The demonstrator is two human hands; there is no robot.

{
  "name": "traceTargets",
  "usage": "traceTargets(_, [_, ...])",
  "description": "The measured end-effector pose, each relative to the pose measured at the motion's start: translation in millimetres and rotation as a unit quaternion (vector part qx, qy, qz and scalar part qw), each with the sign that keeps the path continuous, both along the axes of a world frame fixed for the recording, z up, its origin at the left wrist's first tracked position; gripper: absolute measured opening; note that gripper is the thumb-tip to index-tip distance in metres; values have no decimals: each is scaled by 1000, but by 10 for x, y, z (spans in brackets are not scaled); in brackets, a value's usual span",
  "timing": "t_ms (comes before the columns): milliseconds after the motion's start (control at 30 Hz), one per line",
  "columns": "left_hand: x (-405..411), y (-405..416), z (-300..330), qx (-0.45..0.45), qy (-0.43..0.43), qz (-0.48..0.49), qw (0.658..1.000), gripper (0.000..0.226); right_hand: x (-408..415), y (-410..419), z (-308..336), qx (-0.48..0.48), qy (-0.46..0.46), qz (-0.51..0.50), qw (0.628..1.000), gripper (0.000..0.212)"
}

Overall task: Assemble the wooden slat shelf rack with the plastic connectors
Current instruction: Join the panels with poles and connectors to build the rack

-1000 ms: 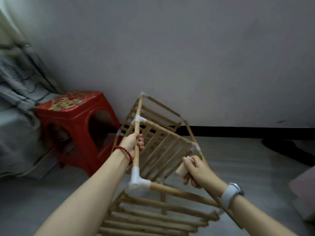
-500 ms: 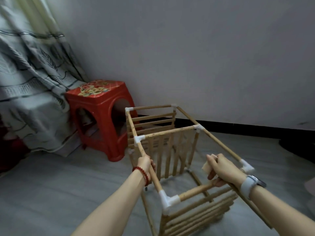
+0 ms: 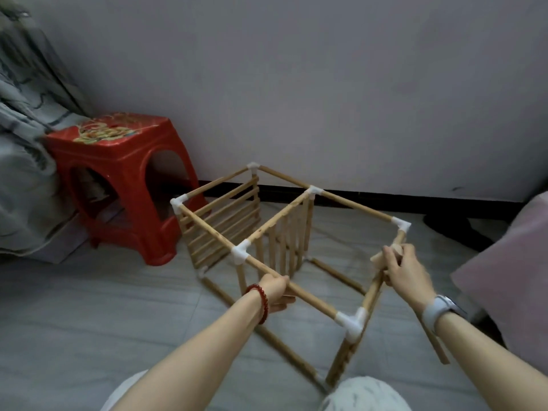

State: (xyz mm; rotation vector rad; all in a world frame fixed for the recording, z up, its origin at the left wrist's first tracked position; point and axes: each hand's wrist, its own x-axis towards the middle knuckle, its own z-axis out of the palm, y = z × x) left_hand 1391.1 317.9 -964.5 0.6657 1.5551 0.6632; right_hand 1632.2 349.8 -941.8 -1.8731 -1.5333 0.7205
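The box-shaped rack of pale wooden rods and slats [image 3: 255, 229] is standing on the grey floor beside the red plastic stool [image 3: 118, 185], looking nearly complete, white plastic corner connectors [image 3: 351, 320] seated. The left hand [image 3: 277, 290] is gripping the near top rod; the right hand [image 3: 404, 269] is wrapping the end rod, also pinching a small wooden piece [image 3: 385, 256].

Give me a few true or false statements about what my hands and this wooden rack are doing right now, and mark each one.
1. The left hand grips a top rail of the rack. True.
2. The right hand hangs free, touching nothing. False: it grips the near end rail and holds a short wooden piece.
3. The red stool stands left of the rack. True.
4. The rack sits on top of the stool. False: it sits on the floor.
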Motion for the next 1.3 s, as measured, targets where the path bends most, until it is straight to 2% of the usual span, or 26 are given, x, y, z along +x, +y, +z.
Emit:
traceTargets(100, [183,-42,-4,4,34,-141,989,16,160,-83,31,25,-8,-9,1000,24])
traceTargets(167, [266,-44,61,40,68,-239,968,12,225,-140,40,42,-20,0,999,19])
traceTargets(233, [239,13,159,133,187,-297,927,14,248,-204,42,40,-43,1,998,18])
traceTargets(267, [158,48,212,179,294,-302,889,19,252,-233,27,39,-59,4,997,18])
traceTargets(333, [-92,131,277,248,516,-293,766,40,281,-293,-34,32,-83,6,996,18])
traceTargets(367, [-252,176,250,245,577,-306,717,51,290,-319,-79,26,-87,7,996,19])
traceTargets(400, [-409,237,210,221,605,-332,689,61,295,-338,-114,22,-87,8,996,20])
traceTargets(467, [-625,347,113,165,611,-378,676,68,281,-362,-192,17,-78,0,997,21])
traceTargets(500, [-677,363,65,154,609,-390,673,63,259,-380,-233,13,-72,-6,997,22])
traceTargets(567, [-695,392,20,172,625,-413,639,50,198,-402,-295,11,-76,-28,997,22])
traceTargets(667, [-668,385,5,209,649,-444,581,46,162,-406,-360,15,-125,-68,990,22])
traceTargets(833, [-566,236,20,219,642,-462,571,49,346,-381,-394,27,-156,-76,985,32])
traceTargets(900, [-510,194,56,219,633,-457,585,56,404,-380,-353,21,-183,-48,982,33])
traceTargets(1000, [-457,163,19,227,592,-423,648,84,469,-321,-149,72,-171,-30,982,29])
traceTargets(1033, [-374,128,-38,233,574,-429,658,87,529,-329,-26,88,-164,-32,982,28])
traceTargets(1133, [-103,28,-183,239,567,-456,642,111,669,-321,458,158,-148,-14,976,27])
traceTargets(1233, [26,26,-277,239,589,-426,644,88,736,-381,898,265,-122,-65,954,36])
traceTargets(1300, [40,27,-300,245,588,-413,650,82,720,-528,818,307,-73,-108,943,39])
